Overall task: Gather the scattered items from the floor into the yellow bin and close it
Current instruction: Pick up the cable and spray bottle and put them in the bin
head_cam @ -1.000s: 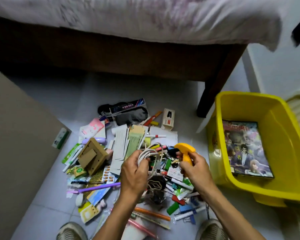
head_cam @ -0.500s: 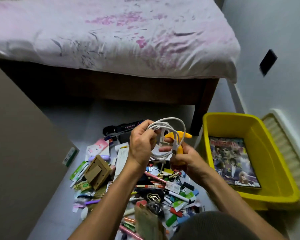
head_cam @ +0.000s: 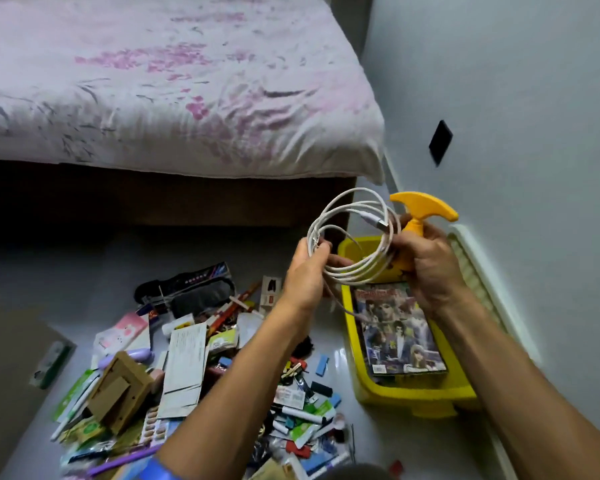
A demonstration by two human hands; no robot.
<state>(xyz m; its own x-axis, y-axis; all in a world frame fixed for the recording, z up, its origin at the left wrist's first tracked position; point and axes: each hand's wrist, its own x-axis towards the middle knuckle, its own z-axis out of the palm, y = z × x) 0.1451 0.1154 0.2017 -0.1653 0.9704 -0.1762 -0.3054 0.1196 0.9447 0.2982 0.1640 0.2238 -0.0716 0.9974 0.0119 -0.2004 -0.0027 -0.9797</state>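
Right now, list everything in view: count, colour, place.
charging cable: one, white, coiled, held above the bin
hook-shaped plastic tool: one, orange-yellow, in right hand
bin: one, yellow, open, floor right
magazine: one, multicoloured, inside bin
scattered pile: many small items, mixed colours, floor centre
cardboard stand: one, brown, left of pile
bed: one, white-pink sheet, behind
wall plate: one, black, right wall
hands: left grips cable; right grips tool

Your left hand (head_cam: pixel 303 271) pinches a coiled white charging cable (head_cam: pixel 355 237); your right hand (head_cam: pixel 426 268) grips a yellow plastic T-shaped tool (head_cam: pixel 421 209) upright. Below both hands sits the open yellow plastic bin (head_cam: pixel 413 398), a magazine (head_cam: pixel 397 336) flat inside. Left of your forearms, mixed small items (head_cam: pixel 187 362) lie heaped on the floor.
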